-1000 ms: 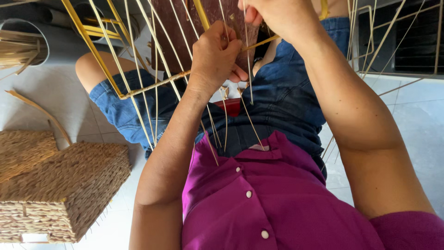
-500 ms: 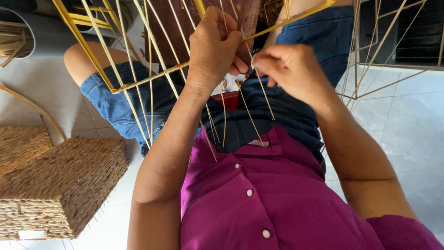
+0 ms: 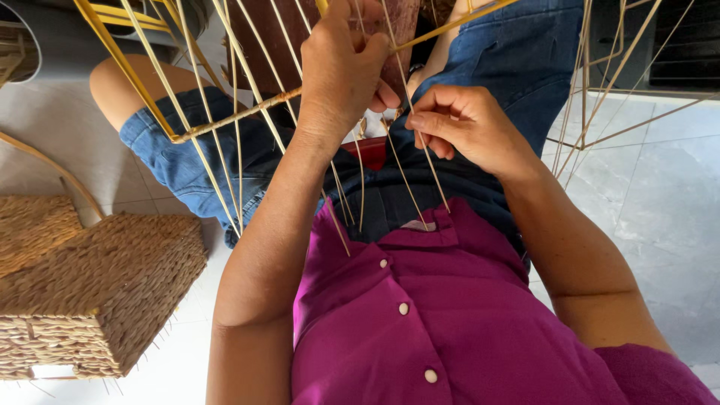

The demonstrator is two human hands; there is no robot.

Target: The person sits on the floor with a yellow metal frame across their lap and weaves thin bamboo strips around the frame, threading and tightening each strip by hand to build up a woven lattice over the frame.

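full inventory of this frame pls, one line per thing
frame: 1, yellow rods, top, over the lap
strands: many, pale straw colour, hanging from the frame
woven baskets: 2 in view, tan, on the floor at lower left
wire frames: count unclear, pale yellow, upper right
floor: pale grey tiles
shirt: 1, magenta with buttons, bottom centre
jeans: 1, blue, on the lap
left hand: gripping the frame and strands at top centre
right hand: pinching one strand just right of the left hand
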